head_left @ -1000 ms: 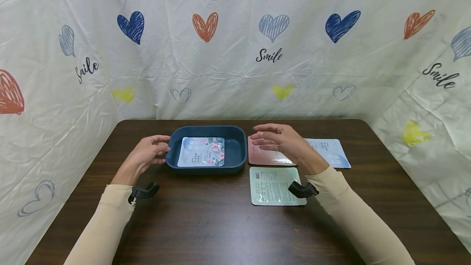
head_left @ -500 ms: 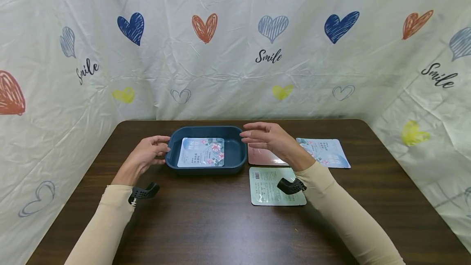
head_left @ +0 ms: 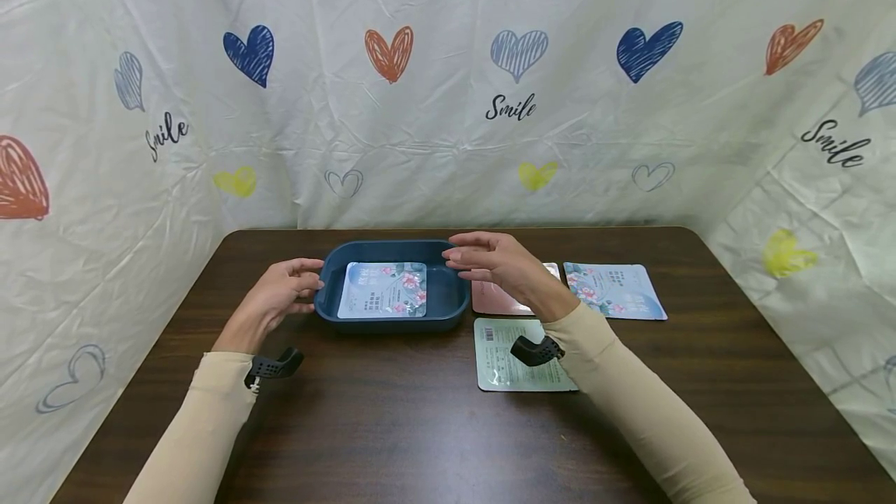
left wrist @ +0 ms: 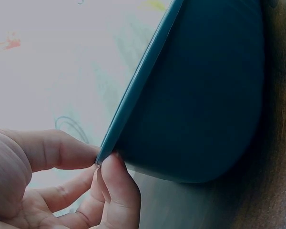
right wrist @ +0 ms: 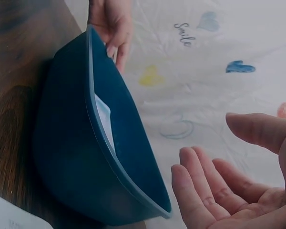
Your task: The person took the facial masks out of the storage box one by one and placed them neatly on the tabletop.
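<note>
A dark blue plastic basin point(head_left: 392, 325) stands on the table with a pale blue flowered sachet point(head_left: 381, 290) lying flat inside it. At its left end my left hand point(head_left: 283, 286) pinches the rim; in the left wrist view, thumb and fingertips meet on the basin's edge point(left wrist: 138, 78). My right hand point(head_left: 493, 261) hovers by the basin's right end, fingertips overlapping that rim in the head view. In the right wrist view the right hand point(right wrist: 238, 186) has thumb and fingers spread apart, holding nothing, beside the basin's wall point(right wrist: 71, 129).
Beneath the right hand and wrist lie a pink sachet point(head_left: 500, 300), partly covered, and a pale green sachet point(head_left: 507, 368) with printed text. Farther right is another pale blue flowered sachet point(head_left: 619, 292). Behind the brown table point(head_left: 392, 426) hangs a white heart-printed cloth point(head_left: 448, 115).
My right hand has moved left from over the pink and blue sachets to the basin's right rim. The left hand stays at the left rim, and the basin has not moved.
</note>
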A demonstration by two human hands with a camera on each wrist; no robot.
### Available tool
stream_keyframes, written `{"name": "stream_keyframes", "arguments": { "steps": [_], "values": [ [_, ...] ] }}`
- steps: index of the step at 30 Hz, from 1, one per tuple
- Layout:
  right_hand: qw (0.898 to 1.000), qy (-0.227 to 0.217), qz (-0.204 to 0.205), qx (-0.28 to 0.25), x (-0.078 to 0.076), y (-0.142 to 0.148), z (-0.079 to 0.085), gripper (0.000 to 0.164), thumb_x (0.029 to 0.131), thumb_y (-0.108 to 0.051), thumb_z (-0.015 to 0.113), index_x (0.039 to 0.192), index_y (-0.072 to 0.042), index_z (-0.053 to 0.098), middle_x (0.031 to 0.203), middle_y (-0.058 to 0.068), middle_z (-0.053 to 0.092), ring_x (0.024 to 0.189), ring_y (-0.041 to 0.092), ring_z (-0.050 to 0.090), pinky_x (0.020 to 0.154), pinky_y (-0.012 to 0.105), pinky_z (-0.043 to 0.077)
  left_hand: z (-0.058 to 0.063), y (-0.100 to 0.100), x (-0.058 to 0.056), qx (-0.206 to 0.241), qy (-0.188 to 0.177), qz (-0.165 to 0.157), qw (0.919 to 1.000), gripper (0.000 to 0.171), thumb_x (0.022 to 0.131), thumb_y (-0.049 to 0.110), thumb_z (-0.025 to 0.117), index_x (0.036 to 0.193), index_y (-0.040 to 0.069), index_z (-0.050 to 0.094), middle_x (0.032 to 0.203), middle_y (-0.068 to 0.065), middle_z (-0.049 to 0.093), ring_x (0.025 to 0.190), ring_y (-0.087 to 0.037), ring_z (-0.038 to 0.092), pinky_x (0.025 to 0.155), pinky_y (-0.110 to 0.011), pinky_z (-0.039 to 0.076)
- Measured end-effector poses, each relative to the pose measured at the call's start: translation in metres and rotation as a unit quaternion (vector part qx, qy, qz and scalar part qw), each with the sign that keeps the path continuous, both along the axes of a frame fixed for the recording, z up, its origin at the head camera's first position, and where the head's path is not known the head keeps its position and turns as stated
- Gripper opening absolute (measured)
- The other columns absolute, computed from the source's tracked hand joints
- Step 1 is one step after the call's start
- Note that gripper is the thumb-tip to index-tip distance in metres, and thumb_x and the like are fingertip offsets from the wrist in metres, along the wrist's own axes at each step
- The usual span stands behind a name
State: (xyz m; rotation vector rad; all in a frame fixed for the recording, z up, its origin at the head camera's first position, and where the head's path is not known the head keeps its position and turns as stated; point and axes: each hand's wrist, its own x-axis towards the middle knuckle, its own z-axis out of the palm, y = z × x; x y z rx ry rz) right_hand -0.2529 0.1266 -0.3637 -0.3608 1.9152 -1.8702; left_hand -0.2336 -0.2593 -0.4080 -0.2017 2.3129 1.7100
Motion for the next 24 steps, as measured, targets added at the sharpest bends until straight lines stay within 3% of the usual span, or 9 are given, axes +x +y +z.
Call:
{"name": "stream_keyframes", "arguments": {
  "steps": [6, 13, 20, 24],
  "values": [
    [1.0, 0.0, 0.005, 0.007, -0.002, -0.01, -0.001, 0.052, 0.097, -0.016, 0.068, 0.145, -0.005, 0.051, 0.138, 0.015, 0.063, 0.128, 0.03, 0.06, 0.107, 0.042, 0.048, 0.0, 0.0, 0.0, 0.001, -0.003, 0.002, 1.0, 0.052, 0.1, 0.009, 0.055, 0.151, 0.003, 0.043, 0.128, -0.022, 0.059, 0.098, -0.025, 0.062, 0.075, -0.031, 0.06],
    [1.0, -0.003, 0.011, 0.006, -0.004, -0.021, -0.002, 0.049, 0.097, -0.012, 0.067, 0.144, -0.006, 0.052, 0.14, 0.017, 0.061, 0.135, 0.037, 0.053, 0.11, 0.045, 0.046, 0.0, 0.0, 0.0, 0.0, -0.002, 0.002, 1.0, 0.052, 0.1, 0.01, 0.055, 0.151, 0.003, 0.043, 0.128, -0.023, 0.059, 0.098, -0.026, 0.062, 0.076, -0.031, 0.06],
    [0.999, 0.012, 0.017, 0.033, -0.005, -0.033, -0.005, 0.052, 0.097, -0.009, 0.067, 0.146, -0.008, 0.05, 0.139, 0.013, 0.062, 0.13, 0.028, 0.058, 0.111, 0.044, 0.045, 0.0, 0.0, 0.0, -0.004, -0.006, 0.007, 1.0, 0.052, 0.101, 0.009, 0.055, 0.151, 0.004, 0.043, 0.13, -0.023, 0.059, 0.101, -0.028, 0.062, 0.077, -0.031, 0.06],
    [0.999, 0.011, 0.02, 0.035, -0.006, -0.04, -0.008, 0.054, 0.097, -0.008, 0.067, 0.148, -0.009, 0.049, 0.142, 0.016, 0.059, 0.132, 0.029, 0.057, 0.112, 0.046, 0.043, 0.0, 0.0, 0.0, -0.003, -0.005, 0.006, 1.0, 0.052, 0.101, 0.009, 0.054, 0.151, 0.004, 0.043, 0.129, -0.024, 0.059, 0.101, -0.028, 0.062, 0.077, -0.031, 0.06]
  ]
}}
